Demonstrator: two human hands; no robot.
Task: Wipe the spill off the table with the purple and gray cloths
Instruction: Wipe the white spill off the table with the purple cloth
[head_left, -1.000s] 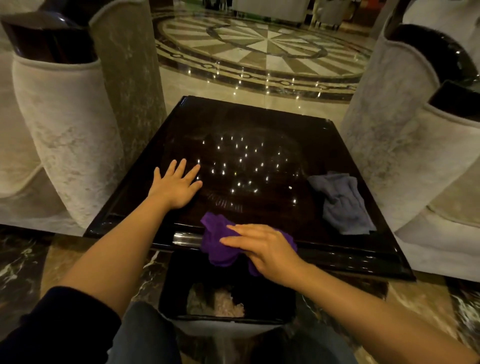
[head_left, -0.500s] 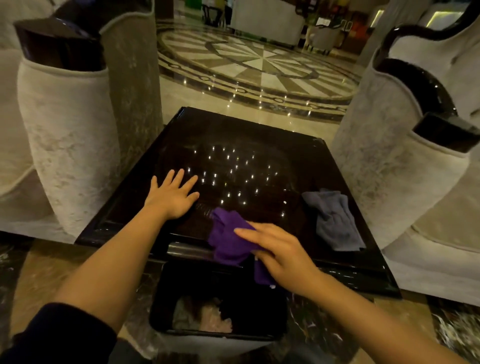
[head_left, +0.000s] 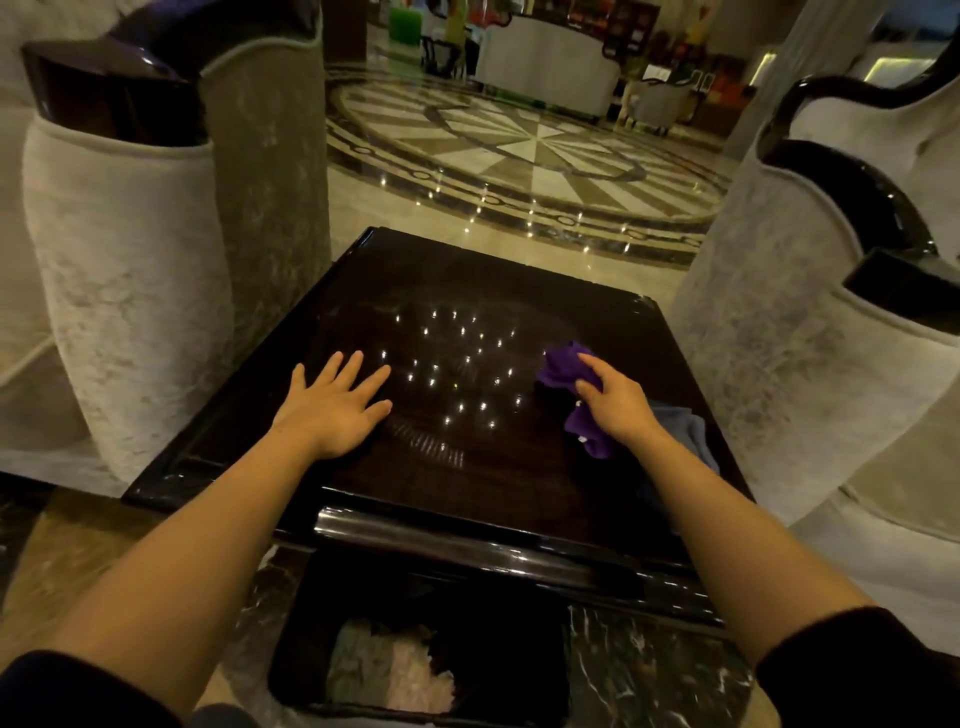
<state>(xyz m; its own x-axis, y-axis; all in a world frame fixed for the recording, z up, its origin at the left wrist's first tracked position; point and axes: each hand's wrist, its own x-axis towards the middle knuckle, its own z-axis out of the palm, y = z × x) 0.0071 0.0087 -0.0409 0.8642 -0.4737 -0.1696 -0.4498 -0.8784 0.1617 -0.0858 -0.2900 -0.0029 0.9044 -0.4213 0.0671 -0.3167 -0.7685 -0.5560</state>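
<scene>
A glossy dark square table (head_left: 467, 280) fills the middle of the head view. My right hand (head_left: 615, 402) is shut on a crumpled purple cloth (head_left: 563, 366) over the right half of the tabletop; part of the cloth hangs below my palm. The gray cloth (head_left: 685, 431) lies on the table just right of that hand, mostly hidden by my wrist and forearm. My left hand (head_left: 337, 405) rests flat on the table's left half, fingers spread, holding nothing. No spill is discernible on the shiny surface.
A black waste bin (head_left: 311, 665) with crumpled paper inside stands on the floor under the table's near edge. Pale upholstered armchairs (head_left: 130, 291) with dark armrests flank the table left and right (head_left: 810, 353). Patterned marble floor lies beyond.
My right hand has carried the purple cloth from the table's near edge above the bin to the right half of the tabletop, beside the gray cloth. My left hand stays flat.
</scene>
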